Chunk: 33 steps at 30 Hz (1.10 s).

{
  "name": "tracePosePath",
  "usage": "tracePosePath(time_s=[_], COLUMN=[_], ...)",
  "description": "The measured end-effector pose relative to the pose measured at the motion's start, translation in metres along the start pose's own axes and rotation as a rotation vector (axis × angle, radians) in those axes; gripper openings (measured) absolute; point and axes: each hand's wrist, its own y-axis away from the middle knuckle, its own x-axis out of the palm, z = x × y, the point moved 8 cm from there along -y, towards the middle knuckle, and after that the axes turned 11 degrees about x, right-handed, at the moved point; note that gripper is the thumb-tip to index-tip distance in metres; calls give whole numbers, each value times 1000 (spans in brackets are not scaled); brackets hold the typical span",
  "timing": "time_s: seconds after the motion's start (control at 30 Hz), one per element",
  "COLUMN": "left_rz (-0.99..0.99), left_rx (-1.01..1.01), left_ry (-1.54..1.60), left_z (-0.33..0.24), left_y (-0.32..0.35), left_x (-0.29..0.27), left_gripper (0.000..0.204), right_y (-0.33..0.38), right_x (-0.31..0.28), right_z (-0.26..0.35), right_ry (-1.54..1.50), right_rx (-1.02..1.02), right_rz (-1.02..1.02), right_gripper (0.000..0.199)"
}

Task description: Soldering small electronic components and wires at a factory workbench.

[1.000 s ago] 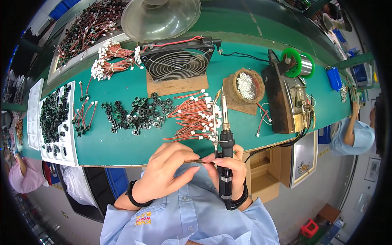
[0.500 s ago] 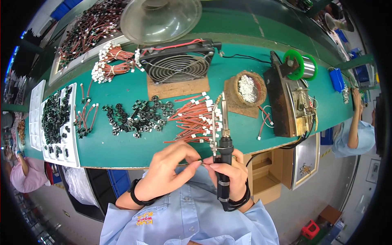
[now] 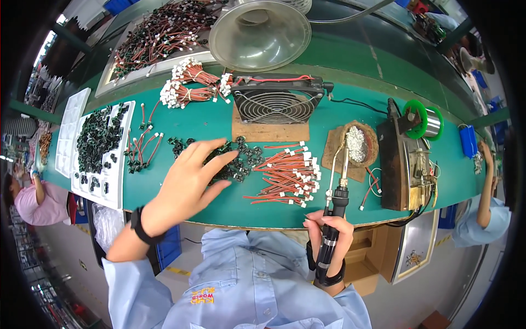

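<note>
My left hand (image 3: pixel 189 181) reaches forward over the green bench (image 3: pixel 350 109), fingers spread, above a heap of small black parts (image 3: pixel 233 159). It holds nothing that I can see. My right hand (image 3: pixel 327 237) sits near the bench's front edge, closed around the black handle of a soldering iron (image 3: pixel 335 203). The iron's thin metal tip points away from me toward a round holder of silvery wool (image 3: pixel 356 143). A loose pile of red wires with white plugs (image 3: pixel 287 175) lies between the two hands.
A square wire-guarded fan (image 3: pixel 276 101) stands on a cardboard sheet behind the piles, with a metal funnel hood (image 3: pixel 259 27) beyond it. White trays of black parts (image 3: pixel 101 145) lie at left. A dark box (image 3: pixel 402 164) and a green solder spool (image 3: pixel 419 122) stand at right. Other people sit at both sides.
My left hand left the right hand near my chest and swung forward and left over the black parts. The right hand and soldering iron stayed by the front edge.
</note>
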Motion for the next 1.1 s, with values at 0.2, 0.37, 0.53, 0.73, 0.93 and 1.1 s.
tracePosePath(time_s=[0.2,0.37,0.53,0.73,0.93,1.1], left_rz=[138,280,216,-75,-67,-85], left_rx=[245,263,322,-125,-448,-331], left_ry=[-6,15,39,-76,-136,4], left_z=[0,-1,-15,43,123,109], left_y=[-32,-25,2,38,71,46], left_x=[34,42,31,-13,-9,-9], left_gripper=[43,42,42,34,22,21], right_y=[2,12,13,18,12,16], right_x=[-3,-17,-12,-11,-9,-21], right_z=[7,-4,-11,-20,-19,-19], right_ry=[-14,-6,-37,-30,-89,-66], right_rx=[-24,24,24,49,78,53], right_rz=[20,-30,0,3,-53,-109], right_gripper=[42,41,40,37,36,37])
